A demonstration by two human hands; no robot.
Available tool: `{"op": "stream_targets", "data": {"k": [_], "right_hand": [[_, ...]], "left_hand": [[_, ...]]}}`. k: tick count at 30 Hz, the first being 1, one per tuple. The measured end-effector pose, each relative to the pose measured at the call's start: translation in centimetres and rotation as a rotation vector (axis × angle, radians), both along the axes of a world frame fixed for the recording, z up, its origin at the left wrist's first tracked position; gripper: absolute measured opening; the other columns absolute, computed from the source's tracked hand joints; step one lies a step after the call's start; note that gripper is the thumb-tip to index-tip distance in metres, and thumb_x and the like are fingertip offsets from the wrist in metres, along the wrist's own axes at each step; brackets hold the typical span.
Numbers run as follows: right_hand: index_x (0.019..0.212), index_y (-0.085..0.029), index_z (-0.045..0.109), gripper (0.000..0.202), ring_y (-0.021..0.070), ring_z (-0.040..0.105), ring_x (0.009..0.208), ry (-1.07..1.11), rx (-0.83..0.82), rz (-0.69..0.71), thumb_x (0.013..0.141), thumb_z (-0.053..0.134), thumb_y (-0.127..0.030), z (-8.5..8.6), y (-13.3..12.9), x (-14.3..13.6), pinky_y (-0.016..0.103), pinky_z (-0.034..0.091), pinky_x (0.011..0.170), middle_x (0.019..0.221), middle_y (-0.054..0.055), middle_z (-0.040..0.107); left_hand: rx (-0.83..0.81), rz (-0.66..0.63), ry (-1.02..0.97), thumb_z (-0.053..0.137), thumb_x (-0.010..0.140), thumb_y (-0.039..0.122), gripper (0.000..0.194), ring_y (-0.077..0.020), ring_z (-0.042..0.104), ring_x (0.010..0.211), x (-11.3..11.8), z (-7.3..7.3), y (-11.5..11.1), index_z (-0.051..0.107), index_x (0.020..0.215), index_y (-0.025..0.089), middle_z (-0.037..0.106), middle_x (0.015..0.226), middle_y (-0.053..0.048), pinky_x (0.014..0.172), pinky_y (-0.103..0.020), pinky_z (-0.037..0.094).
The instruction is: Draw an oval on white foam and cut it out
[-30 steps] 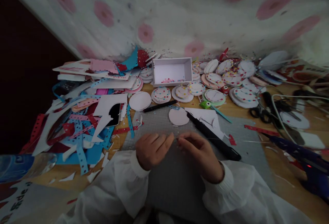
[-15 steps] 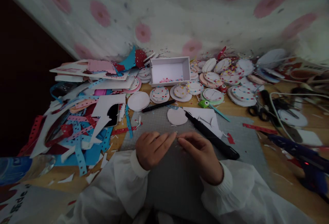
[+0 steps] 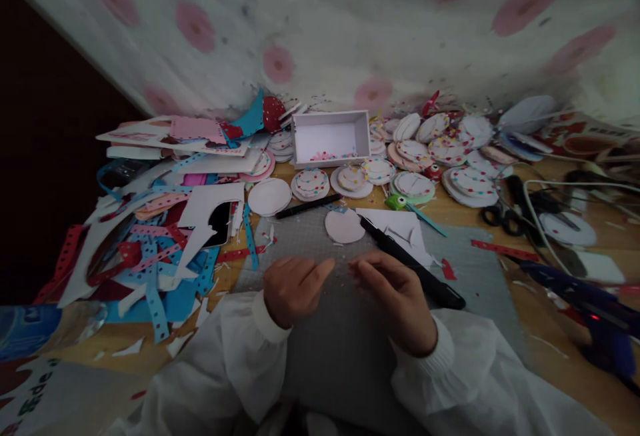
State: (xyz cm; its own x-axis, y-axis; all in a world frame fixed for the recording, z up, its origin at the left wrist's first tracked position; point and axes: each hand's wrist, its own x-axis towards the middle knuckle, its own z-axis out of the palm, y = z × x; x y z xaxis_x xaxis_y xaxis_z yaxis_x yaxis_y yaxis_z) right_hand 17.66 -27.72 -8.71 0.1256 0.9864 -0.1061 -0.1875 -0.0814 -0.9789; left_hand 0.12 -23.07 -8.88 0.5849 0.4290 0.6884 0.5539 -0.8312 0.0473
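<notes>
Over the grey cutting mat [image 3: 340, 369], my left hand [image 3: 294, 291] is curled, its thumb and forefinger pressed together and pointing right. Facing it across a small gap, my right hand [image 3: 393, 296] pinches with its fingertips; whatever either pinch holds is too small or dim to make out. Just beyond the fingertips lies a plain white paper disc [image 3: 345, 227]. A thick black pen-like tool [image 3: 413, 263] slants beside my right hand, partly over a white cut-out sheet [image 3: 400, 226]. Tiny specks dot the mat between my hands.
Behind stand a white box [image 3: 330, 146] and several layered discs with coloured dots [image 3: 310, 184]. Paper scraps [image 3: 155, 249] heap up on the left, near a plastic bottle [image 3: 50, 329]. To the right are scissors [image 3: 503, 218], cables and a blue glue gun [image 3: 590, 309] with a red light.
My hands have drawn apart, opening a gap between fingertips that nearly met before. The left fingers, stretched out earlier, are now curled in. Other things stay put.
</notes>
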Motion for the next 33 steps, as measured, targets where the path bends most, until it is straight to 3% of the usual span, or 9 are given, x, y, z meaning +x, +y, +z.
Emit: {"op": "stream_targets", "data": {"k": [7, 11, 19, 23, 28, 33], "right_hand": [[0.077, -0.019, 0.072, 0.027, 0.0129, 0.057, 0.06, -0.006, -0.05, -0.042, 0.081, 0.066, -0.045, 0.1, 0.5, 0.4, 0.025, 0.048, 0.055, 0.069, 0.003, 0.066], [0.07, -0.015, 0.072, 0.034, 0.011, 0.053, 0.054, 0.18, -0.185, -0.039, 0.072, 0.073, -0.05, 0.3, 0.8, 0.6, 0.022, 0.043, 0.047, 0.064, 0.005, 0.065], [0.067, -0.013, 0.074, 0.032, 0.0041, 0.047, 0.051, 0.506, -0.36, -0.01, 0.055, 0.086, -0.04, 0.5, 0.9, 0.9, 0.013, 0.033, 0.041, 0.061, 0.002, 0.061], [0.068, -0.016, 0.072, 0.029, 0.0049, 0.048, 0.051, 0.474, -0.276, 0.036, 0.064, 0.081, -0.043, 0.6, 0.7, 0.9, 0.014, 0.035, 0.042, 0.062, 0.001, 0.062], [0.083, -0.02, 0.071, 0.021, 0.0114, 0.059, 0.063, 0.133, -0.041, 0.146, 0.076, 0.073, -0.04, 0.5, 0.3, 0.6, 0.022, 0.048, 0.057, 0.075, 0.002, 0.068], [0.085, -0.021, 0.07, 0.013, 0.0127, 0.062, 0.069, -0.049, 0.133, 0.182, 0.082, 0.068, -0.033, 0.3, 0.0, 0.2, 0.023, 0.05, 0.061, 0.08, 0.003, 0.069]], "left_hand": [[0.056, 0.044, 0.002, 0.047, 0.091, 0.011, 0.019, -0.0119, 0.044, 0.048, -0.1, 0.3, 0.1, 0.066, 0.095, 0.014, 0.048, 0.05, 0.004, 0.052, -0.029, 0.027], [0.113, 0.061, 0.037, 0.048, 0.091, 0.009, 0.022, -0.012, 0.041, 0.048, -0.3, 0.4, 0.1, 0.068, 0.097, 0.014, 0.045, 0.049, 0.004, 0.052, -0.031, 0.023], [0.155, 0.043, 0.045, 0.055, 0.087, 0.008, 0.015, -0.0113, 0.039, 0.047, -0.4, 0.6, 0.2, 0.068, 0.091, 0.015, 0.042, 0.048, 0.006, 0.05, -0.031, 0.021], [0.142, 0.014, 0.029, 0.049, 0.088, 0.007, 0.021, -0.0112, 0.04, 0.046, -0.6, 0.7, 0.1, 0.067, 0.096, 0.013, 0.043, 0.05, 0.005, 0.05, -0.031, 0.022], [0.113, -0.022, 0.023, 0.045, 0.087, 0.009, 0.021, -0.0122, 0.041, 0.045, -0.8, 0.9, 0.0, 0.065, 0.092, 0.013, 0.046, 0.049, 0.004, 0.049, -0.03, 0.024], [0.087, -0.069, 0.029, 0.042, 0.086, 0.009, 0.021, -0.0124, 0.041, 0.044, -0.5, 0.8, -0.1, 0.062, 0.087, 0.014, 0.046, 0.047, 0.004, 0.048, -0.03, 0.023]]}}
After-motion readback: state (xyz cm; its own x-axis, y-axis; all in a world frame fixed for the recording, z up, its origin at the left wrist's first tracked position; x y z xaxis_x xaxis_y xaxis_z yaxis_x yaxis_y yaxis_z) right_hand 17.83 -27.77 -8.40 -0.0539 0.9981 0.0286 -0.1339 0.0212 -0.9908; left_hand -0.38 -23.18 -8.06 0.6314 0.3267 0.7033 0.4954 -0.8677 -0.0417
